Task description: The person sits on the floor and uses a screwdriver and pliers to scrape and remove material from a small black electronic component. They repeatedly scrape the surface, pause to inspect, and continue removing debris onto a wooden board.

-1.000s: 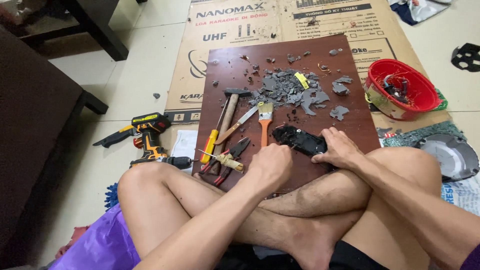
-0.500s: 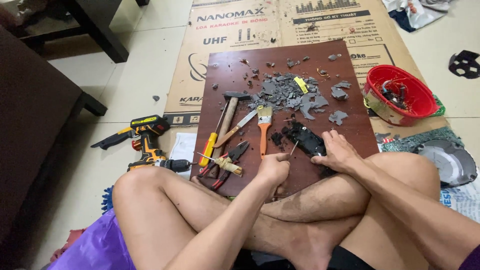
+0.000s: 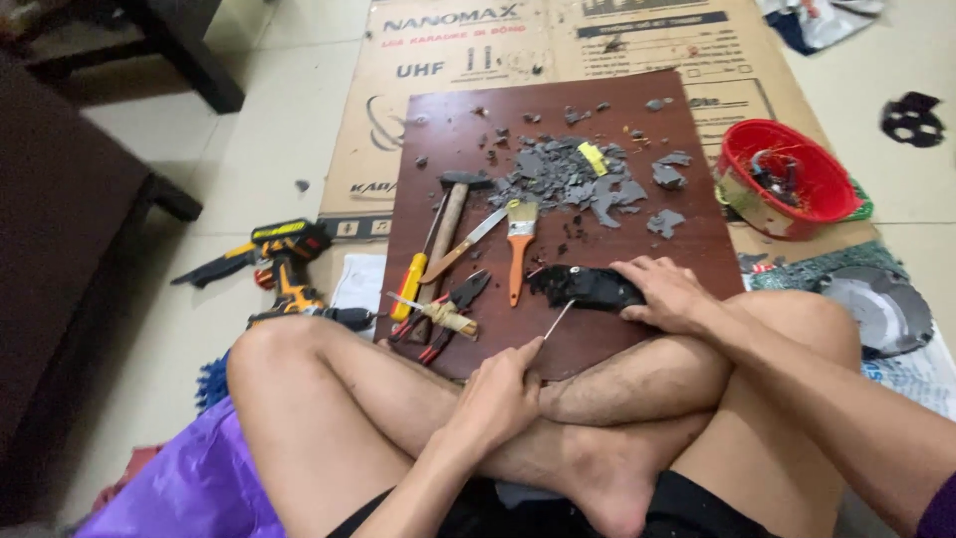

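The person sits cross-legged on the floor, a dark brown board laid out just beyond the shins. The right hand presses down flat on a black casing near the board's near edge, fingers spread over its right end, pinning it. The left hand is closed around a thin metal pick, whose tip now points up and right at the casing's near left side. A second ago that hand lay lower and further left with no tool showing; it has swung in, so the prying is about to resume on the casing rather than on the loose bits.

Far of the casing lies a heap of grey broken fragments with a small yellow piece among them. To the left sit a paintbrush with an orange handle, a hammer, a yellow-handled screwdriver and pliers. A cordless drill rests on the floor further left; a red bowl stands at the right.
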